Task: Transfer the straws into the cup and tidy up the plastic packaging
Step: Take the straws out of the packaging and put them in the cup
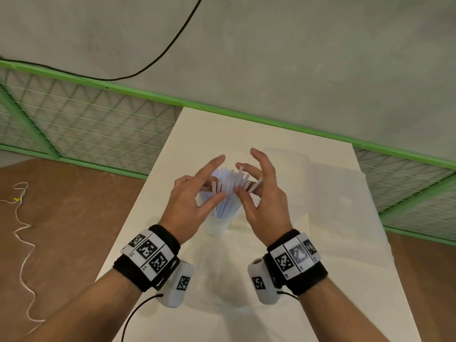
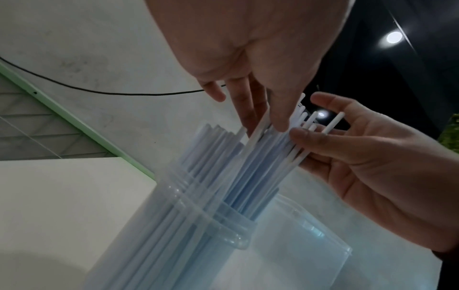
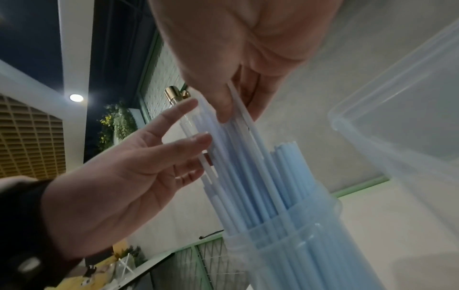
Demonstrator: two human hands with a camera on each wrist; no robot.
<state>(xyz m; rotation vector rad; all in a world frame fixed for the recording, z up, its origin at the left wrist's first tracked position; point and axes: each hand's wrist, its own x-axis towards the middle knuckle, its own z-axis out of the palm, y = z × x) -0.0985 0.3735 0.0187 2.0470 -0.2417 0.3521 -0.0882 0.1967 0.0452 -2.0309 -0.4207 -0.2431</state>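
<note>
A bundle of pale blue-white straws [image 1: 228, 183] [image 2: 223, 157] [image 3: 248, 166] stands fanned out in a translucent cup [image 1: 217, 225] [image 2: 198, 225] [image 3: 298, 245] in the middle of the white table [image 1: 320, 243]. My left hand [image 1: 209, 178] [image 2: 261, 109] [image 3: 161, 149] touches the straws' upper ends from the left with straight fingers. From the right, my right hand [image 1: 246, 171] [image 2: 342, 141] [image 3: 233, 106] pinches a few straws between thumb and fingers, and some lie across its fingers. On the table in front of the cup lies a faint clear film, hard to make out.
A clear plastic container [image 1: 288, 164] [image 2: 310, 245] [image 3: 397, 98] sits just behind and right of the cup. A green mesh fence [image 1: 98, 124] runs along the table's far edge. The table drops off to brown floor [image 1: 61, 230] on both sides.
</note>
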